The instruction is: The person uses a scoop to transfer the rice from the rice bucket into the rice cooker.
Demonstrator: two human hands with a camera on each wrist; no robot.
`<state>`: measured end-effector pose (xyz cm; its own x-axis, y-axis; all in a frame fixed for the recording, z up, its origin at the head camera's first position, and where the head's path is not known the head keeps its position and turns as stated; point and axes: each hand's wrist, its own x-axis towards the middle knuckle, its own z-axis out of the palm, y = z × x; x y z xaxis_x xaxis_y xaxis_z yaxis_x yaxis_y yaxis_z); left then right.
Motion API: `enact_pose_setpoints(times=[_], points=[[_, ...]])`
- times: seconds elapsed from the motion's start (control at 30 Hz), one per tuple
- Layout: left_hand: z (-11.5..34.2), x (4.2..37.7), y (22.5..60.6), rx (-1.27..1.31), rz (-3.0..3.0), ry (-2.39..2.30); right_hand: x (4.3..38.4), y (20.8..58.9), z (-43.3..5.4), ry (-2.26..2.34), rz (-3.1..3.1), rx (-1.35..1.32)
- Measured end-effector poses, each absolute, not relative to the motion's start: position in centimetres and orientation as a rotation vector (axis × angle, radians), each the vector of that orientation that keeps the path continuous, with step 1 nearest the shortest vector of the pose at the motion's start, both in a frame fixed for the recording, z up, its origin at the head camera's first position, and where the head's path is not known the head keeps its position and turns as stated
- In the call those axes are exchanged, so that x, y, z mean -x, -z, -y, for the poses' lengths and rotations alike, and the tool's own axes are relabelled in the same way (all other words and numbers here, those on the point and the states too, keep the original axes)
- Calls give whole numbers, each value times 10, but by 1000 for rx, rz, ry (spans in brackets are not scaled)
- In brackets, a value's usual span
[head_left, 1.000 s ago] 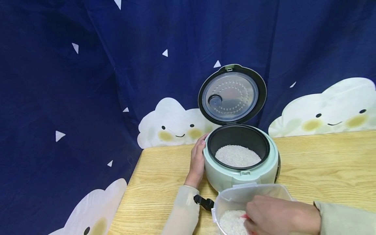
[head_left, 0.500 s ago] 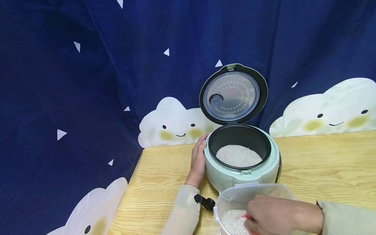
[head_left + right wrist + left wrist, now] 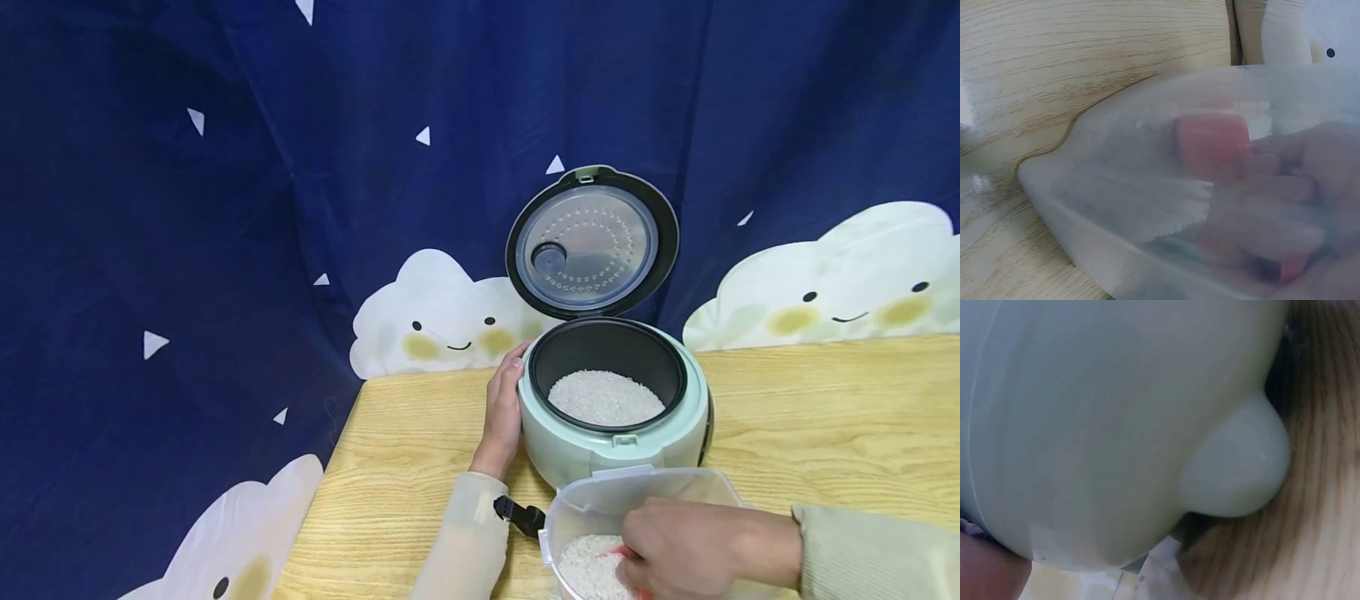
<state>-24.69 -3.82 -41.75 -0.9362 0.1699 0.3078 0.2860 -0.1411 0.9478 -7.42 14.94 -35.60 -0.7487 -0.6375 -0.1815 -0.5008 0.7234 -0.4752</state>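
A pale green rice cooker [image 3: 555, 450] stands with its lid [image 3: 592, 246] raised. White rice [image 3: 606, 398] covers the bottom of its black inner pot [image 3: 600, 346]. My left hand [image 3: 501, 417] rests against the cooker's left side, fingers lying along it; the left wrist view shows the cooker's wall [image 3: 1097, 437] up close. In front of the cooker is a translucent plastic container [image 3: 581, 508] with more rice [image 3: 588, 567]. Inside that container my right hand [image 3: 678, 542] grips a red scoop [image 3: 1213, 144], seen blurred through the wall in the right wrist view.
The wooden table [image 3: 405, 442] extends to both sides of the cooker. Behind it hangs a dark blue curtain [image 3: 450, 67] with clouds and triangles. A black strap [image 3: 521, 515] sits at my left sleeve, close to the container's edge.
My right hand has shifted slightly left inside the container, with the red scoop in its grip. The left hand and the cooker stay where they were.
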Motion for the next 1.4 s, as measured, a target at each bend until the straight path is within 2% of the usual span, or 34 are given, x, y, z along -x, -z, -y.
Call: enact_pose_setpoints(times=[0.23,0.6,1.4], points=[[38,247,418,527,2003,2253,75,358,-149,548,-2600,937],[37,247,418,546,1977,2257,74,355,-148,572,-2556,847],[38,247,419,552,1985,2251,75,354,-145,608,-2549,825]])
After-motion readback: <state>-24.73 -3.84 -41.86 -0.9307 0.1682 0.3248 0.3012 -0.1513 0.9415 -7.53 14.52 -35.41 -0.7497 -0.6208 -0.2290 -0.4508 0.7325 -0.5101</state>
